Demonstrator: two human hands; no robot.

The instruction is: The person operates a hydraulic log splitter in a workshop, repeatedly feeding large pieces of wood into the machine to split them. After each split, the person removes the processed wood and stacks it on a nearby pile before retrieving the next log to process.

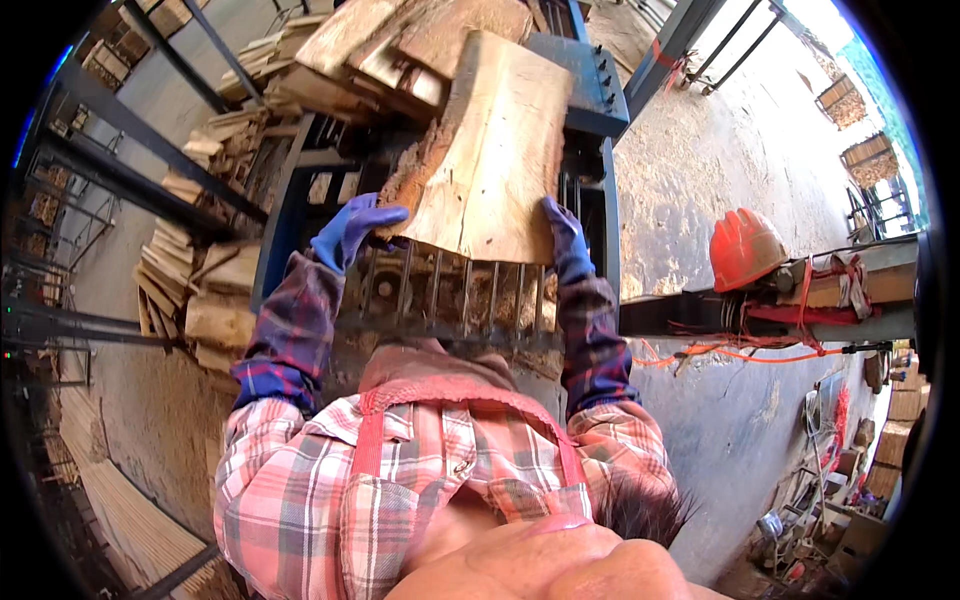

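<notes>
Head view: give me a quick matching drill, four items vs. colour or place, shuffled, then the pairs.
Things:
1. wood slab
2. hard hat
3. left hand
4. stacked wood pieces

Descriptions:
A. orange-red, resting on the dark beam at the person's right
B. in a blue glove, gripping the bark edge of the slab
C. piled on the floor to the person's left
D. pale cut face up, held at both sides above the metal grate

Pairs: 1-D, 2-A, 3-B, 4-C. The right hand, also blue-gloved, grips the slab's other edge.
</notes>
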